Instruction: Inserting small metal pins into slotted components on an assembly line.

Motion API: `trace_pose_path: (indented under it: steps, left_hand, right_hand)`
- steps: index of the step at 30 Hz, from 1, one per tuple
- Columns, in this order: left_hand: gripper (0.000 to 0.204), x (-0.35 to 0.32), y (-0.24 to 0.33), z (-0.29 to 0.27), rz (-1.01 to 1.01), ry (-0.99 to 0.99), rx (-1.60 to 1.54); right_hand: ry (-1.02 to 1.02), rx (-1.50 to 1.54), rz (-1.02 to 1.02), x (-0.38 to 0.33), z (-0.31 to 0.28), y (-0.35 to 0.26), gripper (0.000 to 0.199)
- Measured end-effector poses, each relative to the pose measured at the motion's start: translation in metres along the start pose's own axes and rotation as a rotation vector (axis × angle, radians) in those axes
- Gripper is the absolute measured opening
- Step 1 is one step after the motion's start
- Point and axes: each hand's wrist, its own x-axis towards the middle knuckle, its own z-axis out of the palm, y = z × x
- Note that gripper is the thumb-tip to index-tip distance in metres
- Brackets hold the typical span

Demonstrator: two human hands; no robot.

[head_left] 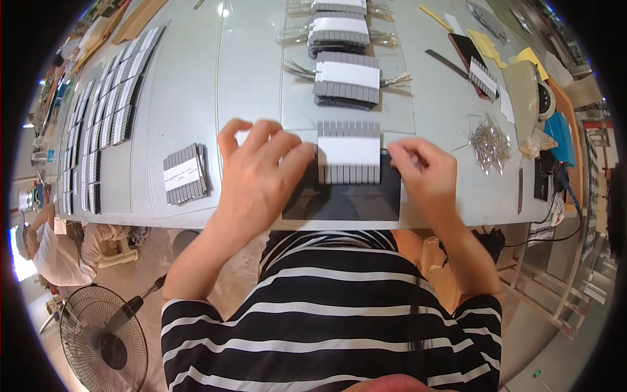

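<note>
Grey strip bundle (349,151) with white band on dark mat (341,202), near worktop (189,98) edge, wires apparently not yet fitted. Left hand (260,171) spread, fingertips at left end; right hand (424,171) curled, pinching right end. Three wired bundles (346,80) beyond look finished; loose pins (490,142) right.
</note>
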Motion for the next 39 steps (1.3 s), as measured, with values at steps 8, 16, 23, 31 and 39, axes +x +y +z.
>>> trace_pose_path:
  steps: [8,16,23,31,39]
  left_hand:
    - [0.032,-0.031,0.035,0.004,-0.102,-0.022,-0.132]
    - [0.047,-0.048,0.039,0.016,0.013,-0.207,-0.118]
    - [0.043,-0.047,0.038,0.019,0.011,-0.211,-0.213]
    - [0.044,-0.049,0.035,0.019,0.008,-0.233,-0.204]
    - [0.046,-0.048,0.034,0.018,0.005,-0.242,-0.222]
  right_hand:
    - [0.085,-0.114,-0.347,-0.047,0.003,0.031,0.029]
    - [0.054,-0.279,-0.509,-0.046,0.011,0.019,0.033]
    - [-0.072,-0.356,-0.719,-0.035,0.03,0.009,0.041]
    - [-0.123,-0.252,-0.598,-0.045,-0.017,0.027,0.045]
    - [-0.215,-0.723,-0.701,-0.057,-0.023,0.029,0.049]
